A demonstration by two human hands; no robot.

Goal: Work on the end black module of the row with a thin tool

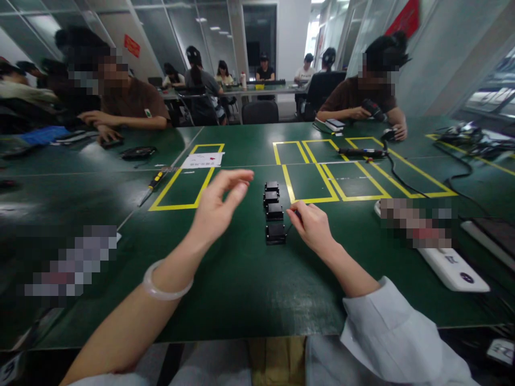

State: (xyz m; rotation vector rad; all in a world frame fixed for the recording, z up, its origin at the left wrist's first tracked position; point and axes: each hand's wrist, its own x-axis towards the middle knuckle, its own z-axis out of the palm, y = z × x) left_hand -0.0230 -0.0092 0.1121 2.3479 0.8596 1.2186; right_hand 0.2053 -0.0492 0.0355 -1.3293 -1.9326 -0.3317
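Observation:
Several small black box-shaped parts, perhaps servo motors, stand in a row on the green table (233,300). The nearest black part (276,234) sits a little apart from the others, such as the black part (274,210) just behind it. My right hand (311,225) is closed just right of the row, its fingers pinching a thin black cable (288,229) that seems to run from the nearest part. My left hand (220,206) hovers left of the row, fingers stretched and thumb apart, with nothing in it.
Yellow tape rectangles (175,207) mark the table. A screwdriver (156,181) and a paper sheet (202,160) lie at left. White power strips (453,268) flank me. Across the table, one person (132,104) works at left; another person (358,96) holds a power drill (375,110).

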